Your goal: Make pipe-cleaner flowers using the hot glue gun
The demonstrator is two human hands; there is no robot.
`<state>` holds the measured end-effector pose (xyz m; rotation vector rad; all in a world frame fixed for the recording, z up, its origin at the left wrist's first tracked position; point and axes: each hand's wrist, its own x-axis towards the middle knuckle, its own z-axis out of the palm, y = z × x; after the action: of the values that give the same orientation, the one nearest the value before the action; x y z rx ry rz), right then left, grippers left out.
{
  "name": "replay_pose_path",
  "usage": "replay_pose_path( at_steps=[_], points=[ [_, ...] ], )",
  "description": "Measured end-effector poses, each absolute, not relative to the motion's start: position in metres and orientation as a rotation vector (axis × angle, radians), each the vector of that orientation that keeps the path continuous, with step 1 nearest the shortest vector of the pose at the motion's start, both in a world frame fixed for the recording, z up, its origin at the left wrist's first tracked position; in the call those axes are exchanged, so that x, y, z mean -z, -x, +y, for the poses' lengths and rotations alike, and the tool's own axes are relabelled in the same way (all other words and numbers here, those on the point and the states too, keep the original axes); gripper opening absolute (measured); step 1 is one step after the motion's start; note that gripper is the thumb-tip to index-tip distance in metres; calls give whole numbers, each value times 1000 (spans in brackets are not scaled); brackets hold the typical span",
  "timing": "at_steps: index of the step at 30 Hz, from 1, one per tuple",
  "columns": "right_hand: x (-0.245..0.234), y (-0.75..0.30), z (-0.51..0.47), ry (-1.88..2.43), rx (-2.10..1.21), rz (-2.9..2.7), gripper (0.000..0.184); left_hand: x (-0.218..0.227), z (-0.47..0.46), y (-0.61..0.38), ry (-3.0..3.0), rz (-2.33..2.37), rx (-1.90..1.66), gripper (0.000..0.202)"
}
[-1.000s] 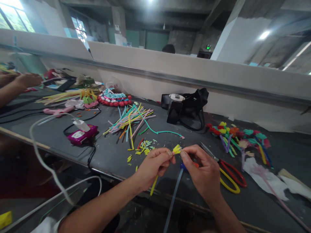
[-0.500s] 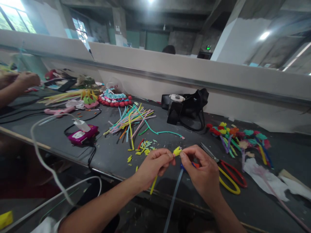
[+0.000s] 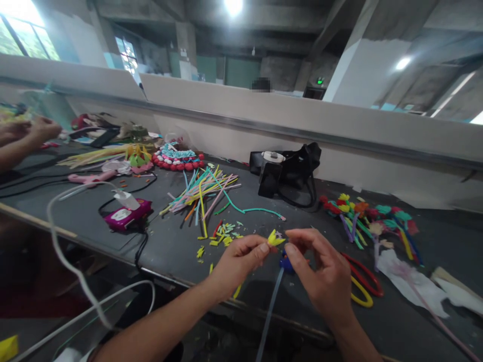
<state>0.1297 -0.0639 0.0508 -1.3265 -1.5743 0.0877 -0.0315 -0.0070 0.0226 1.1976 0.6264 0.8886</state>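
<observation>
My left hand (image 3: 243, 261) pinches a small yellow flower (image 3: 275, 238) of fuzzy pipe cleaner, its petals spread upward and to the right. My right hand (image 3: 320, 266) is just right of the petals, thumb and fingers apart and holding nothing. Beneath that hand, a blue tool (image 3: 287, 261) with a pale translucent rod (image 3: 268, 317) running out past the table edge is partly hidden. The scissors' red and yellow handles (image 3: 364, 279) show beside my right hand, which covers the blades. Short cut yellow and green pieces (image 3: 222, 236) lie beyond my left hand.
Farther back lies a pile of coloured pipe cleaners (image 3: 204, 188). A black bag (image 3: 302, 166) sits by the partition. Fuzzy flowers (image 3: 370, 216) lie at right, near white paper (image 3: 411, 281). A purple power strip (image 3: 126, 213) with cables is left. Another person's hands (image 3: 33, 130) work far left.
My right hand has let go of the yellow flower and drawn away to the right, its fingers parting. The petals now stand more spread in my left hand.
</observation>
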Motion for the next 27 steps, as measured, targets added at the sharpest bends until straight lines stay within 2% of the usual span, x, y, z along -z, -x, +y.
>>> replay_pose_path(
  at_steps=[12,27],
  points=[
    [-51,-128,-67,1222,56,-1649,22,-21,-6,30,-1176,623,-905,28],
    [-43,-130,-61,1299,38,-1538,17,-31,-5,36,-999,545,-890,22]
  ],
)
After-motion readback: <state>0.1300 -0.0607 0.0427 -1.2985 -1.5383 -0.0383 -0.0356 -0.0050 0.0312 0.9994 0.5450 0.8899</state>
